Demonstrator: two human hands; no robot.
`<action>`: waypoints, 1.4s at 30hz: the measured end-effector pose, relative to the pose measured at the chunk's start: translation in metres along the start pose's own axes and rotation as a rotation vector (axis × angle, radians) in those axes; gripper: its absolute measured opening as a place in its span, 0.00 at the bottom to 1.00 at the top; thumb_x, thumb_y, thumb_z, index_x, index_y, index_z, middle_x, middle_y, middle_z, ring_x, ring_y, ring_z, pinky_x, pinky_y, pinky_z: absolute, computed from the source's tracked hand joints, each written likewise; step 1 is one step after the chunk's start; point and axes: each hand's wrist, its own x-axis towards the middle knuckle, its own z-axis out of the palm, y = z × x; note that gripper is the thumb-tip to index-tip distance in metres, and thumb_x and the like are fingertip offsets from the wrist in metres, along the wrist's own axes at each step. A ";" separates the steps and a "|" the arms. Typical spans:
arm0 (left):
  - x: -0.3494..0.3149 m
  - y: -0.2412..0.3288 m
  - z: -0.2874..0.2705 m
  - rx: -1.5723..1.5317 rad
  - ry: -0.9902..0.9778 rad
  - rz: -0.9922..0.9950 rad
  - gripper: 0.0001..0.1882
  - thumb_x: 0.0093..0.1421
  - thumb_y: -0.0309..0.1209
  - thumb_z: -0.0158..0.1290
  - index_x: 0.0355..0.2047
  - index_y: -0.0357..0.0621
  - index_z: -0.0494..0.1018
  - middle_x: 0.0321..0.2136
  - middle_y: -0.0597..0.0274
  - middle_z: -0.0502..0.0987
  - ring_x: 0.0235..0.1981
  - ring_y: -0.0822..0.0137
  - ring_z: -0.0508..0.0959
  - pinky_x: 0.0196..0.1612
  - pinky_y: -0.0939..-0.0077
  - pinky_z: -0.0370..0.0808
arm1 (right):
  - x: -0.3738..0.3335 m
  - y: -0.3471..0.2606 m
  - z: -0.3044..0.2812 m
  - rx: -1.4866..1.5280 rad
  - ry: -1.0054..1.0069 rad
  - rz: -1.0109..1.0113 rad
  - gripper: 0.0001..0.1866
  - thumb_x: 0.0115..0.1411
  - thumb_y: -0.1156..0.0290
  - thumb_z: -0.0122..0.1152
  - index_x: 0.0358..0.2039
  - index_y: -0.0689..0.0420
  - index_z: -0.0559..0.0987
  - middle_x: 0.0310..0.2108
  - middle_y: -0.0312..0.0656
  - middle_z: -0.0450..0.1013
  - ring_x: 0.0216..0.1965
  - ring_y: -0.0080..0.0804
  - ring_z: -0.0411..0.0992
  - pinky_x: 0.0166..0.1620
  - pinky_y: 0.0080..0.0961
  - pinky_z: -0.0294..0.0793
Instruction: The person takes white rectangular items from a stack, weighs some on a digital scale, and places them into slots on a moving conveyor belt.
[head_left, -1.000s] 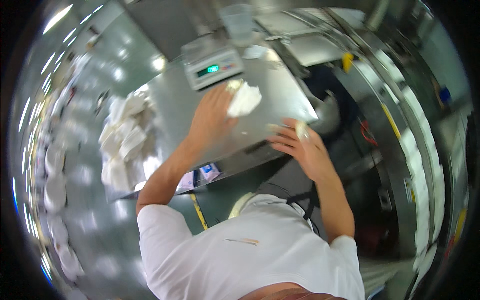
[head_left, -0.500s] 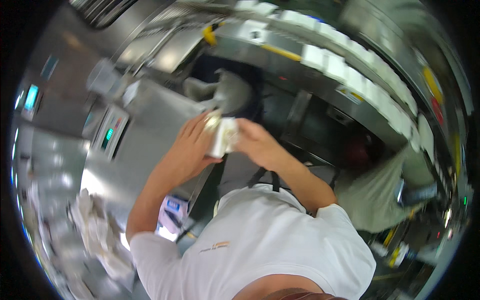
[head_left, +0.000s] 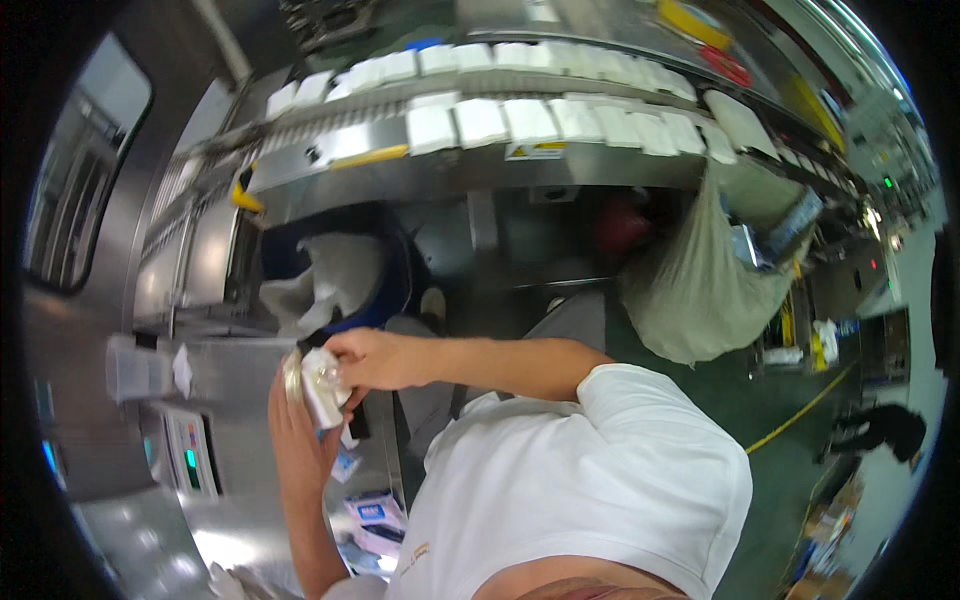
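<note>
Between my hands is a white, block-like pack (head_left: 322, 402) with crinkled clear film at its upper end. My left hand (head_left: 291, 412) is closed around its left side, fingers pointing up and away from me. My right hand (head_left: 372, 358) grips its upper right side, with the fingertips partly hidden. Both hands are over the right edge of a steel table (head_left: 255, 385). Just beyond them stands a dark blue bin (head_left: 398, 270) with pale sheet material (head_left: 345, 275) hanging in it.
A scale (head_left: 190, 455) with green digits and a clear plastic tub (head_left: 138, 370) stand on the table's left. Across the far side runs a conveyor (head_left: 350, 145) carrying rows of white pads (head_left: 530, 120). A large pale sack (head_left: 700, 290) hangs at right. Pink-and-blue packets (head_left: 375, 515) lie near my left forearm.
The view has swung round, so the conveyor now lies across the top. My hands and the white pack have shifted left and nearer in the picture, and both hands still hold it.
</note>
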 end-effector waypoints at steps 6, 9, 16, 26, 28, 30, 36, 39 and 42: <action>0.006 -0.016 -0.002 -0.177 0.043 0.039 0.33 0.63 0.28 0.59 0.67 0.35 0.63 0.65 0.40 0.68 0.65 0.38 0.68 0.67 0.54 0.65 | -0.013 -0.007 -0.017 -0.018 -0.013 -0.018 0.20 0.67 0.79 0.53 0.60 0.63 0.72 0.53 0.43 0.77 0.51 0.32 0.79 0.55 0.34 0.83; -0.018 -0.025 -0.007 -0.426 0.208 -0.187 0.25 0.69 0.29 0.53 0.64 0.35 0.66 0.58 0.39 0.74 0.58 0.41 0.75 0.62 0.61 0.70 | -0.020 -0.020 -0.019 -0.055 -0.043 0.019 0.21 0.66 0.78 0.53 0.60 0.62 0.72 0.53 0.40 0.76 0.52 0.27 0.76 0.55 0.30 0.79; -0.064 -0.098 -0.022 0.240 0.466 -0.443 0.25 0.64 0.32 0.58 0.60 0.35 0.70 0.53 0.38 0.77 0.53 0.43 0.79 0.56 0.56 0.74 | -0.037 -0.028 -0.038 -0.270 0.064 -0.004 0.25 0.64 0.81 0.52 0.63 0.60 0.65 0.53 0.40 0.72 0.55 0.24 0.71 0.58 0.28 0.73; -0.070 -0.067 -0.013 0.449 0.066 -0.415 0.45 0.54 0.38 0.68 0.68 0.34 0.61 0.67 0.38 0.63 0.68 0.40 0.64 0.70 0.50 0.62 | -0.076 -0.057 -0.040 -0.517 0.204 -0.137 0.24 0.65 0.80 0.53 0.60 0.62 0.60 0.53 0.50 0.72 0.56 0.31 0.72 0.59 0.33 0.73; -0.036 -0.023 -0.018 0.272 0.112 -0.359 0.52 0.52 0.43 0.72 0.70 0.34 0.58 0.69 0.39 0.62 0.70 0.43 0.63 0.72 0.52 0.60 | -0.085 -0.060 -0.039 -0.559 0.202 -0.202 0.24 0.64 0.80 0.53 0.60 0.62 0.60 0.54 0.50 0.70 0.56 0.31 0.72 0.59 0.32 0.73; -0.010 0.009 0.007 -0.334 0.296 -0.284 0.60 0.47 0.47 0.76 0.72 0.36 0.55 0.70 0.43 0.63 0.71 0.50 0.63 0.73 0.54 0.58 | -0.096 -0.057 -0.036 -0.564 0.172 -0.228 0.24 0.64 0.81 0.52 0.61 0.61 0.61 0.55 0.49 0.69 0.57 0.31 0.71 0.60 0.32 0.72; 0.064 0.049 0.086 -1.161 0.361 -0.111 0.28 0.55 0.21 0.70 0.55 0.35 0.73 0.52 0.50 0.81 0.53 0.63 0.81 0.57 0.68 0.77 | -0.130 -0.054 -0.031 -0.421 0.242 -0.335 0.26 0.63 0.83 0.52 0.62 0.60 0.64 0.56 0.43 0.68 0.59 0.28 0.69 0.62 0.30 0.69; 0.080 0.071 0.096 -1.011 0.372 -0.196 0.18 0.58 0.17 0.67 0.49 0.34 0.78 0.43 0.57 0.84 0.44 0.70 0.82 0.49 0.75 0.79 | -0.154 -0.065 -0.035 -0.932 0.466 -0.468 0.20 0.61 0.82 0.57 0.55 0.61 0.72 0.52 0.44 0.72 0.52 0.31 0.74 0.56 0.30 0.73; 0.087 0.083 0.101 -0.956 0.306 -0.203 0.17 0.58 0.19 0.67 0.47 0.34 0.78 0.41 0.59 0.83 0.43 0.72 0.82 0.48 0.78 0.78 | -0.169 -0.056 -0.043 -0.599 0.567 -0.413 0.18 0.60 0.80 0.62 0.51 0.60 0.75 0.45 0.44 0.76 0.48 0.31 0.76 0.51 0.28 0.75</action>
